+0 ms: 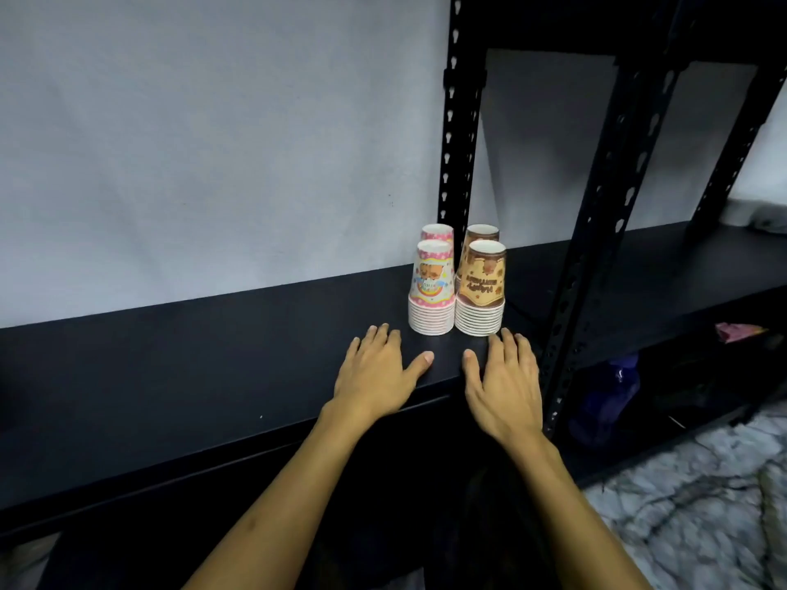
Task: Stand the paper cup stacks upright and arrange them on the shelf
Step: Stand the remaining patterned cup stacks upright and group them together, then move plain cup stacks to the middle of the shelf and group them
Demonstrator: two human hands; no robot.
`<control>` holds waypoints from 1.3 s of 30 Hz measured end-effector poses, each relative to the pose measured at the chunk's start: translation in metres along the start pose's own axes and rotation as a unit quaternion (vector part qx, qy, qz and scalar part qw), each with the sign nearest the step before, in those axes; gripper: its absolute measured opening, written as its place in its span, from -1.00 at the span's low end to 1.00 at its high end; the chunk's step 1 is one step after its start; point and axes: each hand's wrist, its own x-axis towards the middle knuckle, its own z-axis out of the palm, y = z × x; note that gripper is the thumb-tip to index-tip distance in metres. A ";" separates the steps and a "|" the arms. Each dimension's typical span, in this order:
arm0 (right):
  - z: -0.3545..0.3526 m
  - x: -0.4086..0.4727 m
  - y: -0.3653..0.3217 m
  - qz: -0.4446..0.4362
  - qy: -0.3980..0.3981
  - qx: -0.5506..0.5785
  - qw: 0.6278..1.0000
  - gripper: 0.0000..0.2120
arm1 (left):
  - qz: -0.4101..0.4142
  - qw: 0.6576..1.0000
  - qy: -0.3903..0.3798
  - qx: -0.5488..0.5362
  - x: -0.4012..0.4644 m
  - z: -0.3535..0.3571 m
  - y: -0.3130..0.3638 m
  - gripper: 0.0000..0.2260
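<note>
Four paper cup stacks stand rim-down just right of the frame's centre on the black shelf (255, 376), grouped two by two. The front left stack (430, 291) is pastel with a cartoon print, the front right stack (481, 291) brown with upside-down lettering. A pink stack (438, 232) and another brown stack (481, 232) stand just behind, mostly hidden
</note>
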 end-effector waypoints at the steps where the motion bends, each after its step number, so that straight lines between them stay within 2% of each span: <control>1: 0.000 -0.008 -0.004 0.001 -0.008 -0.004 1.000 -0.39 | 0.004 1.000 0.001 0.018 -0.011 0.000 -0.001 -0.29; 4: 0.004 -0.033 -0.020 -0.018 -0.026 -0.017 0.999 -0.37 | 0.010 0.998 0.000 0.057 -0.039 0.000 -0.008 -0.35; 8: 0.012 -0.057 -0.048 -0.110 -0.050 -0.057 0.991 -0.28 | 0.001 0.998 0.013 0.057 -0.068 -0.010 -0.030 -0.42; 14: 0.018 -0.059 -0.104 -0.211 -0.180 -0.066 0.959 -0.25 | -0.096 0.989 0.051 0.096 -0.132 -0.036 -0.095 -0.41; 19: 0.027 -0.055 -0.159 -0.275 -0.285 -0.076 0.915 -0.26 | -0.198 0.969 0.099 0.108 -0.186 -0.059 -0.145 -0.40; 24: 0.049 -0.073 -0.225 -0.347 -0.332 -0.069 0.875 -0.28 | -0.258 0.949 0.142 0.114 -0.225 -0.072 -0.176 -0.43; 30: 0.074 -0.090 -0.295 -0.410 -0.348 -0.032 0.842 -0.37 | -0.309 0.925 0.196 0.103 -0.259 -0.091 -0.209 -0.47; 33: 0.084 -0.097 -0.324 -0.428 -0.347 -0.001 0.834 -0.44 | -0.299 0.932 0.196 0.053 -0.275 -0.105 -0.230 -0.53; 35: 0.091 -0.099 -0.342 -0.438 -0.351 0.047 0.826 -0.48 | -0.296 0.925 0.236 0.021 -0.282 -0.117 -0.241 -0.60; 39: 0.097 -0.099 -0.380 -0.383 -0.378 0.278 0.796 -0.46 | -0.347 0.847 0.402 -0.012 -0.287 -0.138 -0.257 -0.65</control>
